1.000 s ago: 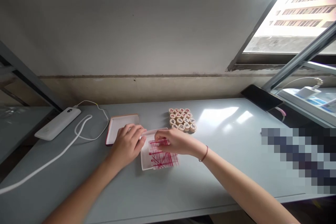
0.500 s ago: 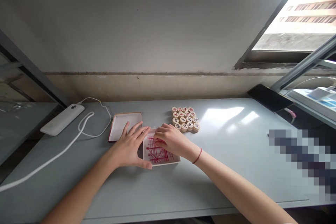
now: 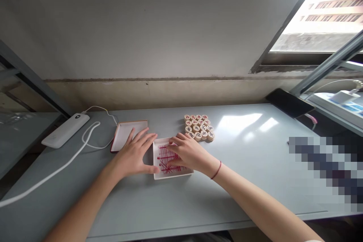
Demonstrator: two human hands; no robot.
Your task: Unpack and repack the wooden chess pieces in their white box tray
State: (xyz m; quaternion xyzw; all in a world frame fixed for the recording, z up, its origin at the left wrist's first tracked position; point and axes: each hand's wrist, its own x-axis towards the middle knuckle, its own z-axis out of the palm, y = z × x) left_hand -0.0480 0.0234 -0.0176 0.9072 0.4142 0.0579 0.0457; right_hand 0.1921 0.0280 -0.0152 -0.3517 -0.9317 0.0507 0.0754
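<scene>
A shallow white box (image 3: 173,176) sits on the grey table, with a folded sheet printed with red lines (image 3: 167,159) inside it. My right hand (image 3: 187,153) reaches over the box from the right, fingers spread and curved down onto the sheet; no object shows between them. Palm down, my left hand (image 3: 136,155) has its fingers stretched out, the thumb at the box's left edge and the fingertips over the right side of a second shallow tray or lid (image 3: 123,136). Behind the box, several round wooden pieces with red and black characters (image 3: 200,126) stand stacked in a square block.
A white power bank (image 3: 66,130) with white cables (image 3: 70,162) lies on the left. Toward the back right a dark flat device (image 3: 289,102) rests near a metal frame. A wall (image 3: 147,90) runs behind the table.
The fingers of my right hand have spread over the sheet. My left hand has shifted slightly left, and the second tray has moved left, apart from the box.
</scene>
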